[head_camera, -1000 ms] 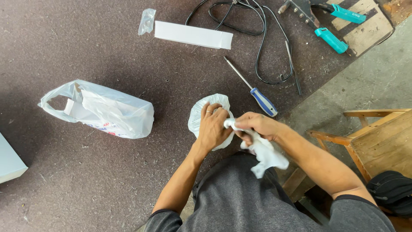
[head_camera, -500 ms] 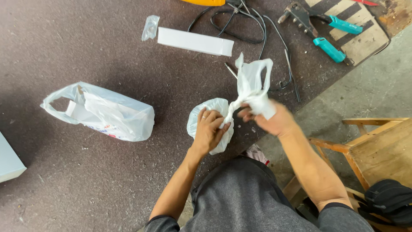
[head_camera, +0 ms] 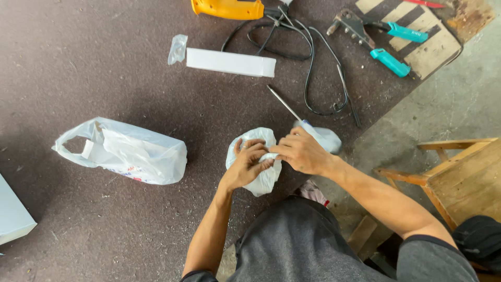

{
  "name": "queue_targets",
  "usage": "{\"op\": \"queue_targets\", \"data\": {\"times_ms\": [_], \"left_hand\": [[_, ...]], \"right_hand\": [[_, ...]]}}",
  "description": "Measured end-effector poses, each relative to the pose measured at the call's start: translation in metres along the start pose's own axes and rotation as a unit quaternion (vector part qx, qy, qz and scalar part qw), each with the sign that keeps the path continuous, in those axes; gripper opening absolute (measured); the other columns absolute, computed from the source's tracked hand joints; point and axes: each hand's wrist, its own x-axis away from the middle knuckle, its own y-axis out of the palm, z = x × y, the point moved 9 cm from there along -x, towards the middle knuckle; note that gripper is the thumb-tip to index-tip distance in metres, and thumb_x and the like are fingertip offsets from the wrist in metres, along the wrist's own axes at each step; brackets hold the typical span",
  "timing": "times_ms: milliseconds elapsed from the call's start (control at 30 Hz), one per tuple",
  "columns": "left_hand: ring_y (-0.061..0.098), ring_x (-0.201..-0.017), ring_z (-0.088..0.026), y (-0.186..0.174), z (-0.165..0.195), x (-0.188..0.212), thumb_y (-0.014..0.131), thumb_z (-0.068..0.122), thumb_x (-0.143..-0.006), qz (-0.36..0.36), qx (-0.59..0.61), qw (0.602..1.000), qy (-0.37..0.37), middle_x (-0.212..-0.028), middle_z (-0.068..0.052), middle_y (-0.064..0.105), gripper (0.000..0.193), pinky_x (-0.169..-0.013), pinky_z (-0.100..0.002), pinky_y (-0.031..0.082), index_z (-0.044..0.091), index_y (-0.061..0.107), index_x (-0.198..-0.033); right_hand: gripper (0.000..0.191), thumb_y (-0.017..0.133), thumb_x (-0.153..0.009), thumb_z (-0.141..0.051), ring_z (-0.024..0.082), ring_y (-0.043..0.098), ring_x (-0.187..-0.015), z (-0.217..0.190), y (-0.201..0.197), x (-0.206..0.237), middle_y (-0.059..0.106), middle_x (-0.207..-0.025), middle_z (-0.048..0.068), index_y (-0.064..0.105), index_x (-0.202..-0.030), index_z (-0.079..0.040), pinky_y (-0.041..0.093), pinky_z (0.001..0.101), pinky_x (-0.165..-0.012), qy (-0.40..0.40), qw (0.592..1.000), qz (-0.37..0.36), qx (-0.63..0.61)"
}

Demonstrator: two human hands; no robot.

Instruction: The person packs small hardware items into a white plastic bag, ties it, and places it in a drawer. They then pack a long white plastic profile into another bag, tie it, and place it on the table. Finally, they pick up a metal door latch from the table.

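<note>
Left hand [head_camera: 245, 166] and right hand [head_camera: 301, 153] both gripping a white bag [head_camera: 255, 156] on the table [head_camera: 104, 62], screwdriver [head_camera: 284, 103] just beside

Screwdriver [head_camera: 284, 103] handle hidden under right hand [head_camera: 302, 153] — yellow tool [head_camera: 228, 8] cut by top edge.

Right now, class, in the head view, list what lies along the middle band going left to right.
Large white plastic bag → left hand on the small white bag → right hand → wooden stool.
</note>
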Motion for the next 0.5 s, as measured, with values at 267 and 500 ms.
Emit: {"op": "queue_targets", "data": {"times_ms": [267, 500], "left_hand": [[0.065, -0.116, -0.022, -0.002, 0.022, 0.006, 0.082, 0.026, -0.081, 0.148, -0.094, 0.984, -0.022, -0.098, -0.003, 0.072, 0.035, -0.129, -0.060, 0.010, 0.010, 0.066, -0.108], [0.050, -0.138, -0.033, -0.003, 0.028, 0.015, 0.071, 0.027, -0.095, 0.175, -0.092, 0.980, 0.037, -0.119, -0.006, 0.070, 0.019, -0.118, -0.059, 0.017, 0.010, 0.074, -0.101]], "right_hand": [[0.026, 0.066, -0.097, -0.010, 0.013, 0.062, -0.072, 0.063, 0.079, 0.052, 0.068, -0.090, 0.005, 0.059, -0.121, -0.002, 0.052, 0.0317, -0.066, 0.333, 0.638, 0.025, -0.694], [0.031, 0.059, -0.087, 0.000, 0.021, 0.065, -0.091, 0.009, -0.012, 0.027, 0.066, -0.132, 0.015, 0.060, -0.116, -0.010, 0.053, 0.0359, -0.079, 0.059, 0.924, 0.155, -0.344]]}}
